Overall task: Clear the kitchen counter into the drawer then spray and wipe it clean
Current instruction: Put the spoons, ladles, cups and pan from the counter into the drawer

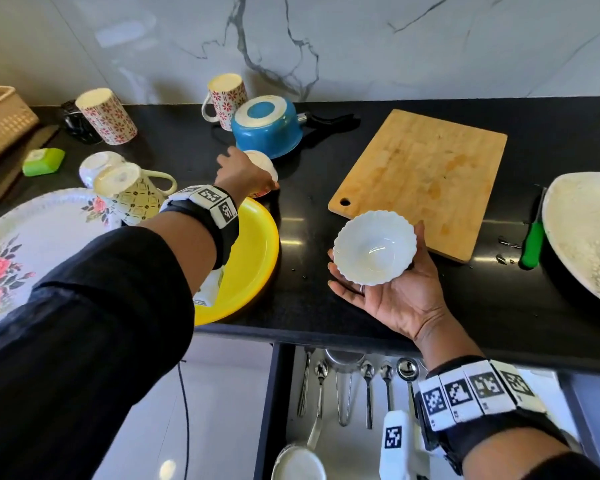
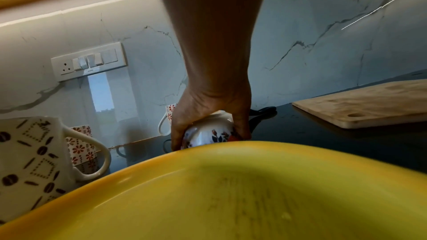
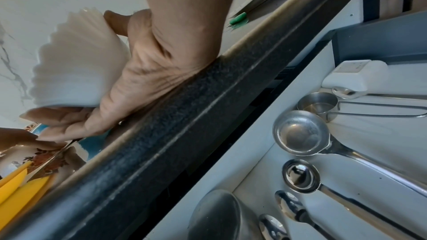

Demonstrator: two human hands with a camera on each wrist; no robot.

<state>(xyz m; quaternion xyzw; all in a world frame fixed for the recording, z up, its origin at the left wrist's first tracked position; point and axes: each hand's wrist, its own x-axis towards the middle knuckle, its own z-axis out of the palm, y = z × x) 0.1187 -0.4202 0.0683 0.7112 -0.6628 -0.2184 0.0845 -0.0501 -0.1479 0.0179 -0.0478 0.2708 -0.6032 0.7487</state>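
Small floral cup point(image 2: 209, 134): inverted on the black counter point(image 1: 326, 306), between the yellow plate point(image 1: 257, 258) and the blue saucepan point(image 1: 267, 128), directly under the left hand point(image 1: 243, 174), whose fingers curl down around its sides; rim contact probably unbroken, though the plate hides it. Right hand point(image 1: 395, 296), nearer the open drawer point(image 1: 347, 441), cradles an upright scalloped white bowl point(image 1: 374, 247) on loosely cupped fingers, thumb at the rim.

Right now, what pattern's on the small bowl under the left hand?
White with dark blue and red-orange flowers, on the upturned bowl; left wrist view shows it best.
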